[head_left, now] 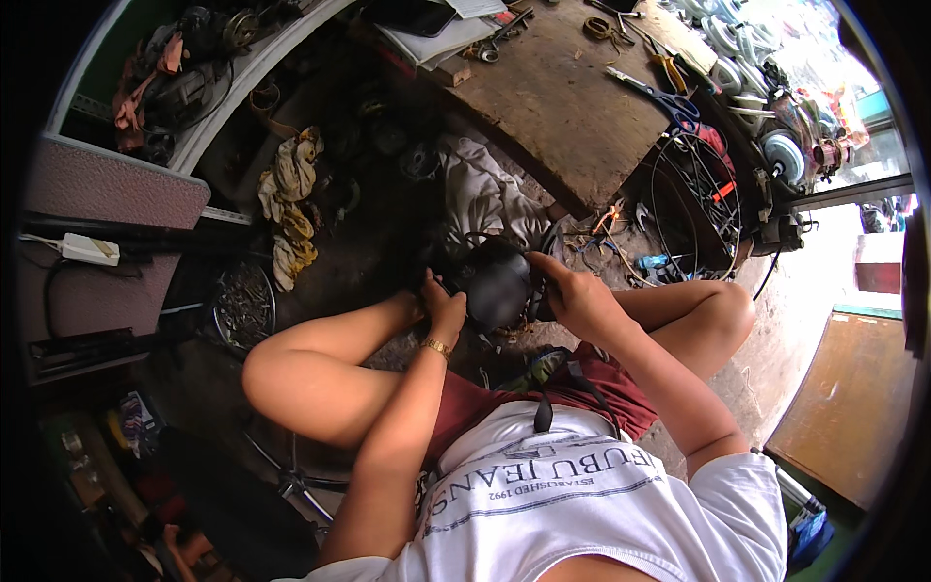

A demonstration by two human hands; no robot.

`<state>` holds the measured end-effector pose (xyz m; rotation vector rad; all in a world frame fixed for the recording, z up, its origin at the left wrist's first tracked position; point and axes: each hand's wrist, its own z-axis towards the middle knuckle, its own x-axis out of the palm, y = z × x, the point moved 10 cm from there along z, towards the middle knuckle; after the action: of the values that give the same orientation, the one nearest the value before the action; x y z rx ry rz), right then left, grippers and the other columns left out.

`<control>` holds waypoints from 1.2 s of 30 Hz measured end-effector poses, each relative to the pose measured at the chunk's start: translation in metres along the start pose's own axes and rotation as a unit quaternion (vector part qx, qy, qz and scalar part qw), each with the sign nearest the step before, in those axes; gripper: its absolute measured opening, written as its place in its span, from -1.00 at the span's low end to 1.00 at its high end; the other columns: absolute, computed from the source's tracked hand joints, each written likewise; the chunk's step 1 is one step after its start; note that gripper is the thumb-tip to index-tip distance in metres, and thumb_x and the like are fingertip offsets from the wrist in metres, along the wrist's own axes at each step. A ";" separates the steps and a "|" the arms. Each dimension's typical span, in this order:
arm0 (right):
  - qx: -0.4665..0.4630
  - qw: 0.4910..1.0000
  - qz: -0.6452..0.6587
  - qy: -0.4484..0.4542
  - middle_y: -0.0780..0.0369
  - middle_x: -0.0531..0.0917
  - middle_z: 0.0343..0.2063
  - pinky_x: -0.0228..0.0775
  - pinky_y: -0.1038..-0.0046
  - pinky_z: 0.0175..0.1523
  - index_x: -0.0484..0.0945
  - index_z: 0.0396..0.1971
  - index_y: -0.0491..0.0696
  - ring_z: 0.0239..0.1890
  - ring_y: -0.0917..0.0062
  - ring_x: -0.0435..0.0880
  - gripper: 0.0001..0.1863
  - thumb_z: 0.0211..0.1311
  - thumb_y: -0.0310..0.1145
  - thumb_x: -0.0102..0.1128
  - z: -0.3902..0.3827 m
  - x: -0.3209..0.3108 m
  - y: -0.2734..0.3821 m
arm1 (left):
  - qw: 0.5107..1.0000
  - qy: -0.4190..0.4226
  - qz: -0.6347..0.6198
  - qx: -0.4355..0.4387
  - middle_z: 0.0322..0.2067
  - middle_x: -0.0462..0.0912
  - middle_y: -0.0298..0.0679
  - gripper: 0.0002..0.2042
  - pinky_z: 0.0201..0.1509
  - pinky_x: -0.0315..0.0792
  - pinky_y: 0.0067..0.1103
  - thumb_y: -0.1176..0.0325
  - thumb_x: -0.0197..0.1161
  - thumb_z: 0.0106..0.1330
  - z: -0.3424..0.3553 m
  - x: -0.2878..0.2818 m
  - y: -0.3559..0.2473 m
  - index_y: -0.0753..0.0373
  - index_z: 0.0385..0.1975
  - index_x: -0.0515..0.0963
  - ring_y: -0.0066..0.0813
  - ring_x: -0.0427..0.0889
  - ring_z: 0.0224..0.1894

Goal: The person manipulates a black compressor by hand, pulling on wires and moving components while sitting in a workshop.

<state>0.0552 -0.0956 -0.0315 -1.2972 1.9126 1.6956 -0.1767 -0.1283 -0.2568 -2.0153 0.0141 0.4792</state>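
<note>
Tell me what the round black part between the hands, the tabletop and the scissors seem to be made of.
Round black part: perhaps plastic or painted metal; its smooth dark face has a soft sheen, which fits either.
Tabletop: bare, worn wood, judging by its brown, scuffed, stained surface.
Scissors: pale, shiny blades suggest metal; smooth dark blue handles look like plastic.

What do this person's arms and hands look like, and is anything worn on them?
Both forearms are bare below the short white fabric sleeves. The left hand has a gold-coloured band at its wrist, perhaps a watch or bracelet. The right hand shows no wristband. Neither wears a glove.
</note>
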 end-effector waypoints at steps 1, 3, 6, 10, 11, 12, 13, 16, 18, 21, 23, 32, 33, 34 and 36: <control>-0.001 1.000 -0.002 0.000 -0.11 0.61 -0.48 0.46 0.02 -0.20 0.29 0.30 0.16 -0.34 -0.05 0.63 -0.31 0.10 -0.53 0.10 0.005 0.003 0.000 | 1.000 0.004 0.020 0.003 0.29 0.14 0.01 -0.13 0.42 0.10 -0.45 0.62 0.11 -0.02 0.002 0.000 0.004 0.37 0.42 -0.05 -0.17 0.21 0.33; 0.016 1.000 -0.017 -0.021 -0.11 0.62 -0.47 0.45 0.01 -0.20 0.29 0.30 0.17 -0.33 -0.06 0.63 -0.32 0.11 -0.53 0.09 0.024 0.030 -0.015 | 0.995 -0.004 0.095 0.006 0.27 0.19 0.02 -0.14 0.41 0.13 -0.44 0.63 0.12 -0.01 -0.002 0.006 -0.002 0.38 0.41 -0.05 -0.18 0.24 0.31; 0.043 0.999 -0.005 -0.025 -0.12 0.62 -0.45 0.44 0.01 -0.20 0.29 0.29 0.17 -0.32 -0.08 0.63 -0.34 0.13 -0.52 0.07 0.046 0.042 -0.023 | 0.994 -0.008 0.107 0.033 0.15 0.32 0.05 -0.15 0.39 0.16 -0.36 0.56 0.15 0.01 0.002 0.002 -0.014 0.41 0.40 -0.03 -0.09 0.31 0.24; 0.034 0.997 0.037 -0.061 -0.10 0.64 -0.43 0.46 0.02 -0.17 0.30 0.29 0.19 -0.31 -0.04 0.65 -0.31 0.10 -0.54 0.08 0.020 0.025 -0.042 | 0.977 0.026 -0.164 -0.137 0.02 0.47 0.07 -0.22 0.32 0.27 -0.35 0.49 0.18 0.08 0.009 0.008 -0.020 0.45 0.37 0.05 -0.04 0.45 0.13; 0.010 0.997 0.048 -0.057 -0.09 0.65 -0.43 0.47 0.02 -0.17 0.31 0.29 0.21 -0.31 -0.03 0.66 -0.30 0.09 -0.53 0.10 0.012 0.018 -0.027 | 0.973 -0.007 -0.202 -0.115 0.02 0.51 0.09 -0.29 0.21 0.39 -0.36 0.46 0.18 0.12 0.032 -0.006 0.009 0.45 0.33 0.13 -0.09 0.54 0.07; 0.020 0.999 0.028 -0.020 -0.09 0.65 -0.41 0.47 0.03 -0.16 0.31 0.29 0.21 -0.30 -0.03 0.66 -0.30 0.08 -0.54 0.11 0.002 0.014 -0.015 | 0.989 -0.070 -0.107 -0.075 0.03 0.53 0.09 -0.35 0.18 0.42 -0.36 0.46 0.18 0.13 0.039 -0.016 0.024 0.45 0.29 0.20 -0.09 0.57 0.06; 0.030 0.999 0.008 0.014 -0.08 0.66 -0.40 0.47 0.03 -0.14 0.32 0.29 0.20 -0.29 -0.03 0.66 -0.30 0.07 -0.55 0.11 -0.006 0.004 -0.001 | 0.991 -0.131 -0.009 -0.035 0.04 0.54 0.09 -0.40 0.16 0.44 -0.35 0.46 0.18 0.14 0.040 -0.023 0.026 0.44 0.25 0.27 -0.08 0.59 0.05; 0.042 0.999 -0.008 0.021 -0.08 0.67 -0.36 0.47 0.04 -0.12 0.32 0.29 0.20 -0.25 -0.02 0.66 -0.30 0.07 -0.53 0.12 -0.002 -0.003 -0.005 | 0.979 -0.140 0.121 -0.083 0.01 0.58 0.08 -0.51 0.16 0.45 -0.30 0.47 0.16 0.18 0.020 -0.012 -0.004 0.43 0.16 0.36 -0.02 0.62 0.02; 0.040 0.999 -0.019 0.011 -0.08 0.67 -0.34 0.47 0.04 -0.12 0.32 0.29 0.19 -0.23 -0.02 0.66 -0.32 0.08 -0.50 0.12 0.023 0.009 -0.005 | 0.975 -0.164 0.142 -0.043 -0.04 0.61 0.05 -0.56 0.17 0.44 -0.28 0.49 0.14 0.19 0.017 -0.014 -0.013 0.42 0.12 0.40 0.01 0.61 0.02; 0.057 0.997 -0.044 -0.014 -0.09 0.66 -0.33 0.48 0.04 -0.12 0.34 0.28 0.20 -0.22 -0.02 0.65 -0.34 0.10 -0.47 0.11 0.068 0.055 -0.028 | 0.972 -0.180 0.149 -0.012 -0.09 0.63 0.03 -0.58 0.16 0.45 -0.27 0.50 0.12 0.20 0.016 -0.010 -0.010 0.40 0.11 0.41 0.00 0.63 -0.01; 0.043 0.998 -0.029 -0.048 -0.09 0.66 -0.34 0.48 0.04 -0.13 0.35 0.28 0.20 -0.23 -0.02 0.65 -0.35 0.11 -0.45 0.11 0.082 0.063 -0.035 | 0.969 -0.184 0.161 -0.020 -0.12 0.63 0.02 -0.57 0.15 0.45 -0.27 0.50 0.11 0.21 0.019 -0.012 -0.012 0.39 0.12 0.39 -0.02 0.64 -0.03; 0.069 0.998 -0.005 -0.006 -0.12 0.65 -0.32 0.46 0.03 -0.14 0.34 0.28 0.19 -0.21 -0.07 0.64 -0.33 0.09 -0.50 0.12 0.043 0.037 -0.029 | 0.983 -0.119 0.115 -0.078 -0.10 0.58 0.04 -0.49 0.19 0.41 -0.22 0.55 0.10 0.17 0.010 -0.011 -0.016 0.37 0.18 0.31 -0.02 0.58 0.03; 0.083 0.996 -0.014 -0.011 -0.13 0.65 -0.31 0.45 0.03 -0.14 0.34 0.28 0.18 -0.20 -0.08 0.63 -0.32 0.08 -0.53 0.12 0.062 0.055 -0.036 | 0.979 -0.140 0.134 -0.065 -0.13 0.58 0.01 -0.48 0.19 0.40 -0.22 0.55 0.11 0.16 0.010 -0.011 -0.013 0.38 0.19 0.30 -0.05 0.59 0.01; 0.070 0.997 -0.008 -0.026 -0.12 0.65 -0.32 0.46 0.03 -0.13 0.33 0.29 0.19 -0.21 -0.07 0.64 -0.33 0.09 -0.50 0.11 0.074 0.064 -0.043 | 0.974 -0.160 0.150 -0.050 -0.16 0.57 -0.02 -0.47 0.18 0.40 -0.23 0.56 0.11 0.15 0.011 -0.007 -0.013 0.38 0.19 0.29 -0.08 0.59 -0.02; 0.049 0.997 0.011 -0.054 -0.11 0.65 -0.34 0.47 0.03 -0.11 0.32 0.30 0.22 -0.22 -0.05 0.64 -0.34 0.12 -0.44 0.10 0.086 0.076 -0.040 | 0.977 -0.158 0.128 -0.058 -0.20 0.57 -0.06 -0.46 0.17 0.40 -0.24 0.56 0.13 0.15 0.013 -0.009 -0.005 0.40 0.20 0.28 -0.12 0.59 -0.07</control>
<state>0.0132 -0.0472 -0.1349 -1.1292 1.9269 1.6259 -0.1876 -0.1167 -0.2548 -2.0385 0.0510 0.9803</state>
